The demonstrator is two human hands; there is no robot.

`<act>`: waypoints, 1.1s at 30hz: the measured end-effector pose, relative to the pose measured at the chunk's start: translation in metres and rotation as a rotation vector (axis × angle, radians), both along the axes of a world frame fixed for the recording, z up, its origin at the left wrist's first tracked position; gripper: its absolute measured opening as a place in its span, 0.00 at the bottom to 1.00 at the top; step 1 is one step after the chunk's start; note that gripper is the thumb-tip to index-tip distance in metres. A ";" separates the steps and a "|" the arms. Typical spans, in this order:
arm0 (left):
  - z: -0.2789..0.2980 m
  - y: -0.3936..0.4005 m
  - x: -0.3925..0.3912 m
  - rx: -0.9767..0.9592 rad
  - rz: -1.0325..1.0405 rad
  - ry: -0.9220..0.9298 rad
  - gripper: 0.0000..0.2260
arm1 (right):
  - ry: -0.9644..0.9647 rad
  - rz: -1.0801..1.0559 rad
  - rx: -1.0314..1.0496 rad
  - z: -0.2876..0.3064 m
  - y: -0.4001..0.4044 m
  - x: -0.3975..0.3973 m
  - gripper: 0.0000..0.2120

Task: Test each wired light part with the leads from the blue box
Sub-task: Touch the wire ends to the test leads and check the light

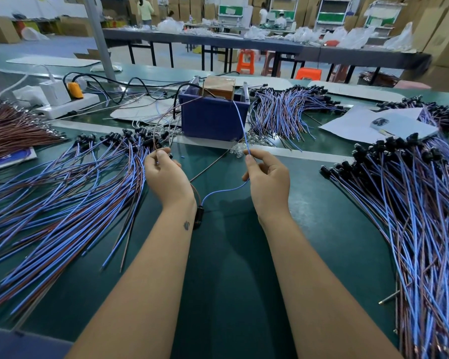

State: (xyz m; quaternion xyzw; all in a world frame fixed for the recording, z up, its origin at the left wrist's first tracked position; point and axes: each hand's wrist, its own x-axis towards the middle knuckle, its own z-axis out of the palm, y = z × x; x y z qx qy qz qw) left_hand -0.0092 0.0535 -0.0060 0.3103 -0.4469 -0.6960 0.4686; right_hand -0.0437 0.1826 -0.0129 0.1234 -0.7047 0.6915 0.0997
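Your feed is evenly lit, bright and diffuse from overhead, no hard shadows. You get soft dark shadows of both forearms on the green worktop (226, 255) at lower centre, plus a dull sheen there. White power strip (68, 103) at upper left is close to blown out. Centre is sharp. Strong wide-angle bend: far tables curve, edges stretch. Right edge and upper right corner smear with blur; background is soft.
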 end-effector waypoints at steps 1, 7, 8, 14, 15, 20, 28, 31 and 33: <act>0.000 0.000 0.000 0.005 -0.001 0.005 0.11 | -0.001 -0.001 0.002 0.000 0.000 0.000 0.08; 0.000 -0.001 0.000 0.026 0.004 0.027 0.11 | -0.023 -0.014 -0.021 0.001 -0.001 0.000 0.07; 0.000 -0.001 0.000 0.025 0.006 0.028 0.11 | -0.023 -0.015 -0.021 0.001 -0.001 0.000 0.07; -0.001 -0.001 0.001 0.018 -0.003 0.024 0.11 | -0.026 -0.011 -0.031 0.001 -0.001 -0.001 0.07; -0.001 -0.001 0.001 0.018 -0.005 0.024 0.11 | -0.021 -0.010 -0.029 0.001 -0.001 -0.001 0.07; 0.000 0.000 0.000 0.018 0.008 0.022 0.11 | -0.006 -0.005 0.000 0.000 0.000 0.000 0.07; -0.003 -0.003 -0.001 0.017 0.005 0.027 0.11 | -0.026 -0.008 -0.036 0.001 -0.002 -0.001 0.07; -0.003 -0.004 -0.001 0.009 -0.007 0.024 0.11 | -0.033 -0.011 -0.045 0.002 -0.002 0.000 0.07; -0.003 -0.004 0.000 0.004 -0.016 0.025 0.11 | -0.026 -0.009 -0.036 0.002 -0.002 0.000 0.08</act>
